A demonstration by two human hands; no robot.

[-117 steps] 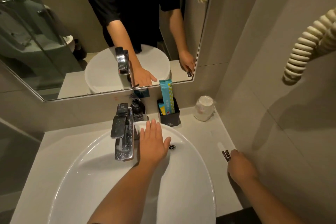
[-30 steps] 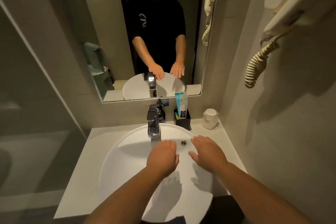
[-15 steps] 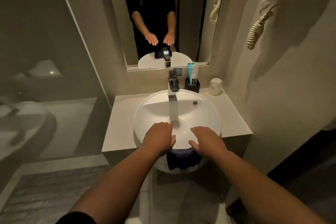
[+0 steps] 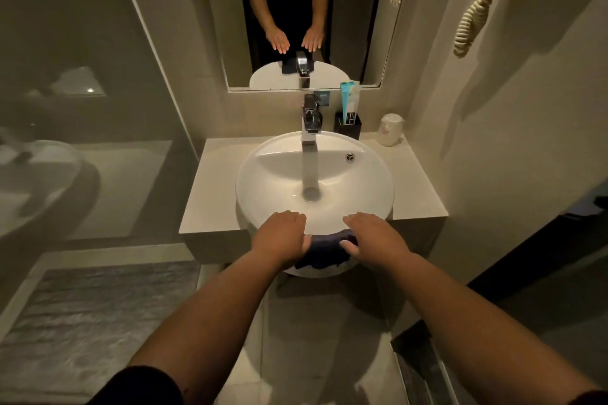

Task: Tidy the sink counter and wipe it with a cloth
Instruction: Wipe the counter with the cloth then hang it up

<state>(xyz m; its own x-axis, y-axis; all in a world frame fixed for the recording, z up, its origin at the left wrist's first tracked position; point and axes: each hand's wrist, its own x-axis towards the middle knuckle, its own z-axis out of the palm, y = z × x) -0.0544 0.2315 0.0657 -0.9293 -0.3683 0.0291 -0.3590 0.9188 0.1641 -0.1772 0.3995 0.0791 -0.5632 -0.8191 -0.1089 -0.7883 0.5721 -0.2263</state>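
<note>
A white round basin (image 4: 253, 181) sits on a pale counter (image 4: 210, 187), with a chrome tap (image 4: 309, 123) at its back. A dark blue cloth (image 4: 324, 248) hangs over the basin's front rim. My left hand (image 4: 283, 237) and my right hand (image 4: 375, 237) hover palm down over that rim, one on each side of the cloth. Both hands are flat with the fingers spread and hold nothing. The mirror (image 4: 355, 26) shows the same two flat hands above the cloth.
A black holder (image 4: 347, 128) with a teal box (image 4: 349, 102) stands behind the basin on the right, next to a white wrapped cup (image 4: 390, 130). A coiled dryer cord (image 4: 473, 20) hangs on the right wall. Left is a glass partition (image 4: 98, 108); a grey mat (image 4: 82, 322) lies below.
The view has pulled back and away from the counter. My hands moved from the basin's back and the counter's right side to its front rim, where the cloth now shows.
</note>
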